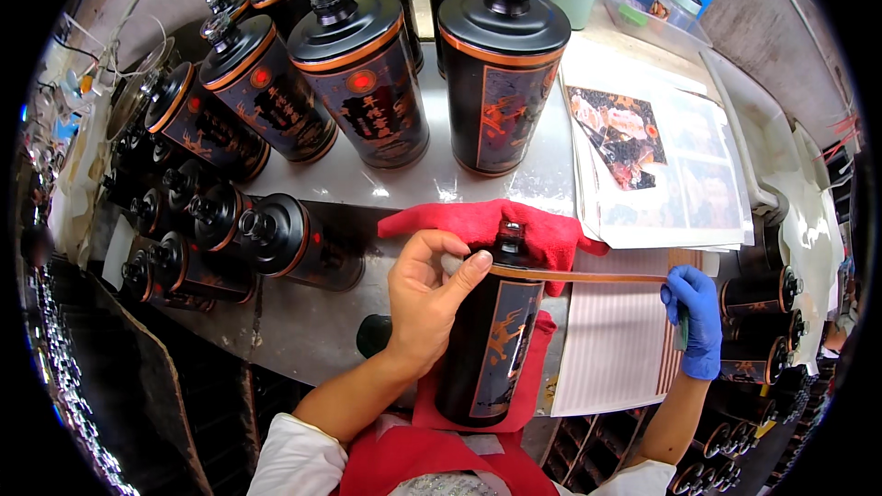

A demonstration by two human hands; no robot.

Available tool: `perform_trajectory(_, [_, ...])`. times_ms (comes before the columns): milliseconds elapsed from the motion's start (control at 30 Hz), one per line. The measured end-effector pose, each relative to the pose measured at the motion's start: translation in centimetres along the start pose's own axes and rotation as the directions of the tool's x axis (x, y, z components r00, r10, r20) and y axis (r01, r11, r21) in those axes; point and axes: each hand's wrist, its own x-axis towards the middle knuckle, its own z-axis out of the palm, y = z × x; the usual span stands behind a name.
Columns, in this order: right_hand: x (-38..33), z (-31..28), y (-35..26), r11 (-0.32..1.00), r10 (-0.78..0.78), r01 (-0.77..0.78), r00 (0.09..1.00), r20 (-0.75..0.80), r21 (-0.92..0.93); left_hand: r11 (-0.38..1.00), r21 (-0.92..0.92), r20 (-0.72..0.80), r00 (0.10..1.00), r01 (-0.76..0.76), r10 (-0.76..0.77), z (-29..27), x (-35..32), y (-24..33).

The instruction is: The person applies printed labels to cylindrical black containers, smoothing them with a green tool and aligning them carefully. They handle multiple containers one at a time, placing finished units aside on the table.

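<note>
A black bottle [487,349] with an orange-patterned label stands in front of me, against a red cloth [542,349]. My left hand [427,294], bare, is closed at its shoulder, with the thumb on the rim beside a narrow copper-coloured strip [588,276]. That strip runs from the bottle's shoulder out to the right, stretched almost straight. Its far end is pinched by my right hand [694,317], which wears a blue glove. A small green tool [682,327] also sits in the gloved hand, mostly hidden. Another red cloth [459,218] lies behind the bottle neck.
Several finished-looking bottles [367,101] stand at the back and left of the metal table [404,186]. Printed sheets [689,165] lie at the right, above a striped sheet of strips [611,340]. A clear plastic box [643,23] and racked bottles [758,296] are farther right.
</note>
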Motion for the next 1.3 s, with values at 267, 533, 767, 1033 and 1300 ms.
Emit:
perform_trajectory(267, [1.0,0.6,1.2,0.999,-0.009,0.009,1.0,0.011,0.031,0.997,-0.031,-0.007,0.997,-0.073,0.073,-0.3,0.2,-0.7])
perform_trajectory(533, [1.1,0.7,0.9,0.998,-0.041,0.04,0.999,0.018,0.038,0.258,0.556,0.768,0.607,-0.79,0.202,-0.3,-8.3,2.2])
perform_trajectory(767, [0.3,1.7,0.8,0.997,-0.054,0.053,0.998,0.022,0.053,0.079,0.617,0.784,0.62,-0.783,0.025,-3.6,-9.7,-0.1])
perform_trajectory(1033, [-2.2,6.2,-1.3,0.99,-0.075,0.072,0.997,0.021,0.12,0.281,0.68,0.686,0.723,-0.677,0.083,-7.6,-10.0,-0.3])
perform_trajectory(1300, [-5.5,5.5,-4.2,0.986,-0.11,0.119,0.991,-0.076,0.115,0.038,0.617,0.786,0.618,-0.786,0.023,-3.9,-9.7,-0.4])
